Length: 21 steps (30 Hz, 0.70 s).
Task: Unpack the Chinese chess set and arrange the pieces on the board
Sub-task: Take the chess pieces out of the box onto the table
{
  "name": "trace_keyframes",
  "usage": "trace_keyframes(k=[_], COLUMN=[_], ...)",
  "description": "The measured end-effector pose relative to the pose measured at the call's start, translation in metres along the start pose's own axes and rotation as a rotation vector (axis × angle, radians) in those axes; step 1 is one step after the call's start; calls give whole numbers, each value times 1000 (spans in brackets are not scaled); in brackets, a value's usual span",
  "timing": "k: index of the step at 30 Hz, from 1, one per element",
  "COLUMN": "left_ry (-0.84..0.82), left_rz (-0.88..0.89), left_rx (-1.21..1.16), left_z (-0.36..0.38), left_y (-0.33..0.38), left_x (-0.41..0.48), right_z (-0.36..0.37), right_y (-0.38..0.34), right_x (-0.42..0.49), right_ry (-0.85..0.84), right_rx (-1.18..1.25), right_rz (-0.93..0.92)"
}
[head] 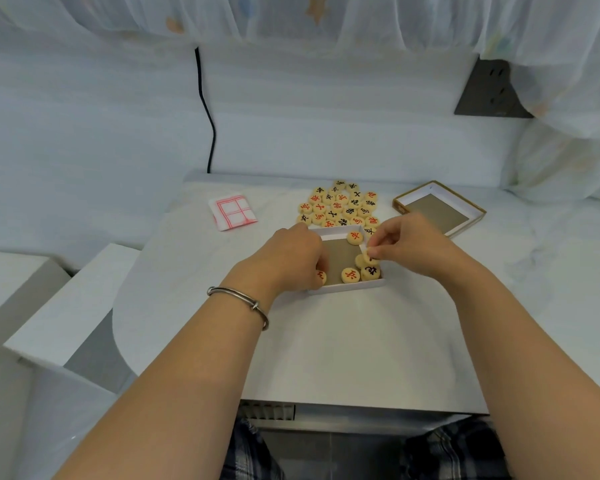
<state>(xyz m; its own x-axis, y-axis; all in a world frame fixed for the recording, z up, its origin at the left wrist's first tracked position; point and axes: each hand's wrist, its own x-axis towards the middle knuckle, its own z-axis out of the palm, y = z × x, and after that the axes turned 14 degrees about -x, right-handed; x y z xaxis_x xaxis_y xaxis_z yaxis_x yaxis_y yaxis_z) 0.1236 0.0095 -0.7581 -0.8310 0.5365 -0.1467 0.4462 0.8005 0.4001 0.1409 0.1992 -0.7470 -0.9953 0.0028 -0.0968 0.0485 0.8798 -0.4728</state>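
In the box (pixel 340 288), right hand (pixel 400 242): thumb and fingertips pinched on a pale piece (pixel 371 253) by the right wall; resting on the discs beneath or just above them, hard to tell.
In the box, left hand (pixel 293 256): fingers curled down into the left side over a red-marked piece (pixel 321 277); gripped or only touched, impossible to tell.
Box contents: nearly emptied, with a few remaining pieces (pixel 350 274) gathered at the right side and near corner.
Pile (pixel 340 206): unpacked discs lying flat on the table (pixel 326 341) just beyond the far wall, red and black mixed.
Board (pixel 232 210): folded paper with red lines, left of the pile, not yet spread.
Lid (pixel 437 211): upturned, off to the right.
Lift: straight up to clear the low wall, then over to the pile, set down face up.
Load: one or two per pinch rather than a fistful, to avoid drops and rolling.
Steadying: some weight kept on the tray against sliding.
Afterwards: probably best to unfold the board before sorting by colour.
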Motion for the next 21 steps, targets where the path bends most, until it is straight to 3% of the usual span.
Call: trace_keyframes(k=[5, 13, 21], left_ry=[3, 91, 77], left_rz=[16, 57, 97], left_rx=[7, -206, -229], left_z=[0, 6, 15], left_y=[2, 6, 13], left_x=[1, 11, 19], right_z=[3, 1, 7], right_y=[4, 0, -3], right_x=[0, -7, -3], right_ry=[-77, -125, -90], right_rx=[-252, -336, -385], right_rz=[-15, -44, -32])
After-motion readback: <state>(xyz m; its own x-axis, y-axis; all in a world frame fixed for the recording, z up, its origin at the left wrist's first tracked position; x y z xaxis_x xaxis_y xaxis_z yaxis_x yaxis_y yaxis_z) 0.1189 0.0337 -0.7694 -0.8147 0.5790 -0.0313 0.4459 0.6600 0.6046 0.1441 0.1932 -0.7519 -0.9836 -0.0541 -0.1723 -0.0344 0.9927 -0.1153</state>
